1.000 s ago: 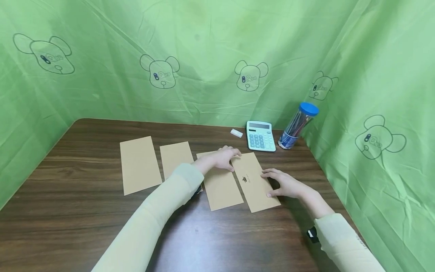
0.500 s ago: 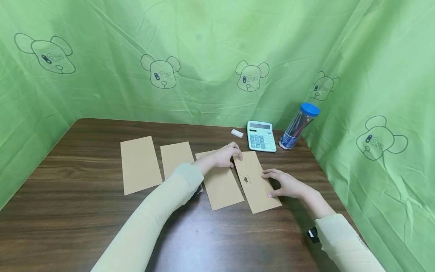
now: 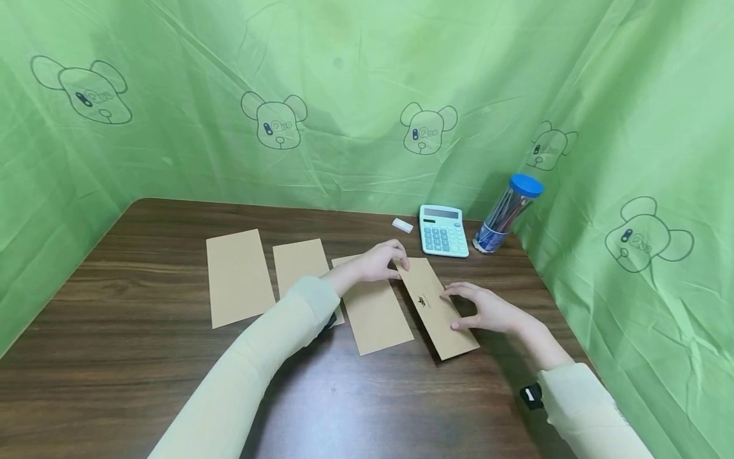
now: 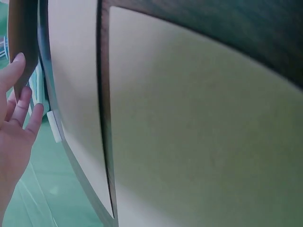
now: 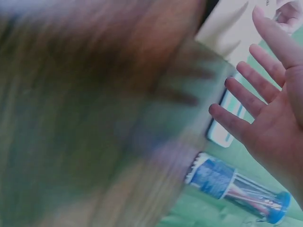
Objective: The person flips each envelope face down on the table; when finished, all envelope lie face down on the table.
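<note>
L hand [image 3: 378, 262] pinches far corner of printed envelope [image 3: 438, 308] | R hand [image 3: 487, 310] flat on it, fingers straight | risk: you crease it if R presses while L lifts

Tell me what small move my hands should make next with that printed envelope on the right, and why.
Probably tip the printed envelope on over to its other face. Its left edge looks raised off the table, the left hand pinches its far corner, and the right hand rests open along its right edge. The other envelopes lie flat, showing no print.
</note>
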A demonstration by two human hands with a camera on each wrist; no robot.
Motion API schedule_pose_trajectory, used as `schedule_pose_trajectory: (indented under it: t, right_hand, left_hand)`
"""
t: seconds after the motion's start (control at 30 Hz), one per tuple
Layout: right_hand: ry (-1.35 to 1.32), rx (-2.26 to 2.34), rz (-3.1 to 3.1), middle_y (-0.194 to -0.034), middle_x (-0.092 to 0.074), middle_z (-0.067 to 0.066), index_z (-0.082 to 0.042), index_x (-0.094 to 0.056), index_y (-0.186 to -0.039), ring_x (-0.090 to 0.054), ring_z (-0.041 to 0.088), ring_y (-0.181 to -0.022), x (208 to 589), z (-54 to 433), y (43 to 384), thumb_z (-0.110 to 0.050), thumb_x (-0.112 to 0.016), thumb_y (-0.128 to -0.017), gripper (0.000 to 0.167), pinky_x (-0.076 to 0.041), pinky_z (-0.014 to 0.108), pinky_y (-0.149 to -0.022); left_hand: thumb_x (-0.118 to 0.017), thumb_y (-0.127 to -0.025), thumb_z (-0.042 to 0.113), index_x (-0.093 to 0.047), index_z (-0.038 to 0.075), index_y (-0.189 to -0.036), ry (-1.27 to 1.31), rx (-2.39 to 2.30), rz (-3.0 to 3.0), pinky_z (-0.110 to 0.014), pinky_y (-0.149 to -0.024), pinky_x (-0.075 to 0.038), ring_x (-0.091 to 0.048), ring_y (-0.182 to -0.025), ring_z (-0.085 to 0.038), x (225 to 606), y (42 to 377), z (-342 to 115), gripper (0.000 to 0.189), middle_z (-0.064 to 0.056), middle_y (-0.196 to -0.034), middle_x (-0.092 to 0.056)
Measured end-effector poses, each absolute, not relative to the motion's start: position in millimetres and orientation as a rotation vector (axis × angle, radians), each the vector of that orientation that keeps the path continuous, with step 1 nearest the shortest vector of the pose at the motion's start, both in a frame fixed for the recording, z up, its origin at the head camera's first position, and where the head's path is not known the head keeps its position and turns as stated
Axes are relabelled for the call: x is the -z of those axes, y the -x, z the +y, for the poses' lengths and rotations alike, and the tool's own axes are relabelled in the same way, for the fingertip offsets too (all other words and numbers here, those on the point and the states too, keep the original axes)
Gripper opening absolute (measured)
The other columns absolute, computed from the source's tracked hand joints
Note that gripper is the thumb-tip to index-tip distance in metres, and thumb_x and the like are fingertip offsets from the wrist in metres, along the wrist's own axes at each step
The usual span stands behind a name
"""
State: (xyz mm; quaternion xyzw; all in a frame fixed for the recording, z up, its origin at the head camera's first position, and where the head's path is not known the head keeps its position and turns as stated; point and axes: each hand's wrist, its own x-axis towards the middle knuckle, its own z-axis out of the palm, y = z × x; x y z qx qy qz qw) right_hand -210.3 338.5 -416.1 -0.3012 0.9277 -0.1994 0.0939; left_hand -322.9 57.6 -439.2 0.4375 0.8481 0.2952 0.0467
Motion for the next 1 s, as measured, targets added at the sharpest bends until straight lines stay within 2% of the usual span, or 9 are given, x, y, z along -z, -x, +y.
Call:
schedule_pose_trajectory:
  t: [0.13,0.3,0.5,0.7,0.83,0.93,1.0]
  right_hand:
    - [0.955,0.615,2.794,-0.131,-0.054,0.013,-0.005,-0.055,-0.129,-0.049,0.030,-0.122,403.5,330.7,206.5,-0.033,-0.079,-0.074,0.066,-0.040,0.049,-0.100]
    - [0.932,0.655,2.801,-0.129,-0.056,0.003,-0.010,-0.054,-0.129,-0.051,0.022,-0.121,387.9,318.5,200.8,-0.038,-0.076,-0.077,0.062,-0.042,0.044,-0.100]
    - [0.932,0.729,2.791,-0.129,-0.057,0.005,-0.010,-0.053,-0.131,-0.052,0.022,-0.121,375.8,304.1,195.0,-0.041,-0.072,-0.081,0.061,-0.043,0.043,-0.099]
    - [0.884,0.872,2.702,-0.131,-0.055,0.009,-0.009,-0.049,-0.133,-0.059,0.023,-0.111,370.6,295.6,193.2,-0.037,-0.071,-0.083,0.062,-0.052,0.042,-0.088]
    - [0.859,0.887,2.677,-0.132,-0.054,0.008,-0.013,-0.046,-0.135,-0.058,0.023,-0.113,365.8,293.7,194.6,-0.035,-0.070,-0.085,0.060,-0.054,0.036,-0.085]
    - [0.852,0.890,2.684,-0.130,-0.056,0.005,-0.015,-0.046,-0.135,-0.056,0.021,-0.116,360.1,293.5,195.1,-0.026,-0.070,-0.086,0.056,-0.054,0.031,-0.082]
    - [0.869,0.888,2.703,-0.128,-0.057,0.005,-0.016,-0.047,-0.134,-0.059,0.020,-0.110,356.6,294.1,195.5,-0.019,-0.070,-0.086,0.053,-0.055,0.029,-0.078]
  left_hand:
    - [-0.072,-0.082,0.011,-0.068,0.011,-0.096,-1.347,-0.956,2.578,-0.027,-0.093,-0.044,-0.054,-0.106,-0.017,435.6,321.6,55.2,0.014,-0.004,-0.113,-0.054]
    - [-0.070,-0.084,0.012,-0.068,0.010,-0.094,-1.376,-1.026,2.573,-0.020,-0.088,-0.047,-0.060,-0.097,-0.014,430.2,322.6,54.3,0.010,-0.004,-0.106,-0.057]
    - [-0.070,-0.085,0.015,-0.068,0.011,-0.091,-1.417,-1.075,2.594,-0.017,-0.085,-0.047,-0.060,-0.092,-0.011,423.8,326.0,56.0,0.007,-0.002,-0.099,-0.060]
    - [-0.070,-0.086,0.018,-0.067,0.014,-0.090,-1.401,-1.095,2.602,-0.018,-0.082,-0.046,-0.059,-0.087,-0.007,413.5,326.8,57.2,0.006,0.002,-0.093,-0.061]
    - [-0.070,-0.086,0.019,-0.066,0.014,-0.089,-1.368,-1.145,2.589,-0.019,-0.079,-0.047,-0.058,-0.083,-0.006,405.2,326.3,58.7,0.007,0.004,-0.089,-0.063]
    - [-0.070,-0.086,0.019,-0.065,0.013,-0.089,-1.365,-1.171,2.574,-0.022,-0.079,-0.050,-0.060,-0.081,-0.005,400.1,325.7,60.4,0.008,0.004,-0.089,-0.065]
    - [-0.069,-0.086,0.020,-0.065,0.012,-0.090,-1.365,-1.181,2.564,-0.023,-0.079,-0.050,-0.060,-0.080,-0.005,397.0,325.5,61.8,0.009,0.003,-0.089,-0.066]
